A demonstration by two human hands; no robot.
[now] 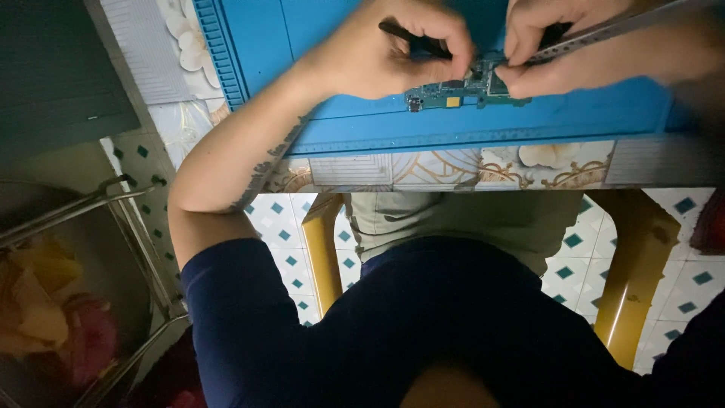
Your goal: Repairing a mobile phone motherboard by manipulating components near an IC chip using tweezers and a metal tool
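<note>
- Dark navy fabric of the person's sleeve and clothing [423, 325] fills the lower part of the view, closest to the lens; a yellow plastic stool [640, 257] shows beneath it, over a white floor tiled with teal diamonds [287, 227].
- Beyond that, the counter [453, 168] has a floral patterned surface, and a blue rubber work mat [483, 121] lies on it.
- A small green-blue circuit board [457, 92] rests on the mat, directly under and between the fingers of both hands. Its long axis runs side to side across the view, roughly parallel to the mat's near edge; one end points toward the left hand's side, the other is hidden under the right hand.
- The left hand [385, 53] has its fingers curled together, pinching a thin black tool [411, 34] whose tip angles down toward the board.
- The right hand [574, 45] has its fingers pressed together on the board's right end, pinching it against the mat.
- A long pale metal ruler-like strip [612, 30] slants away from the right hand's fingers toward the upper right.
</note>
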